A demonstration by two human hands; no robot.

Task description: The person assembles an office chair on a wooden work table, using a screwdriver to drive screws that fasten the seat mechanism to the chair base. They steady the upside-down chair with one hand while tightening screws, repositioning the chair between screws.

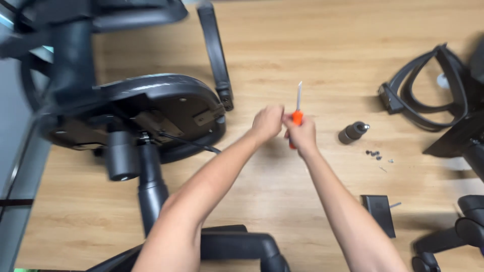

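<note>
An overturned chair (pixel 136 116) filled the left of the frame, its seat underside facing the camera, its upper part blurred and cut off at the top left edge. A detached armrest (pixel 433 85) lay at the upper right, partly hidden by dark parts running off the right edge. Both forearms reached up from the bottom edge to mid-frame. The right hand (pixel 301 135) was closed around the orange handle of a screwdriver (pixel 297 117), shaft pointing up. The left hand (pixel 267 122) was curled, touching the handle (how firmly it gripped could not be told through the blur). A black plate (pixel 380 214) lay lower right. A small cylinder (pixel 353 132) lay right of the hands, with tiny screws (pixel 375 153) just below it, too small to count.
</note>
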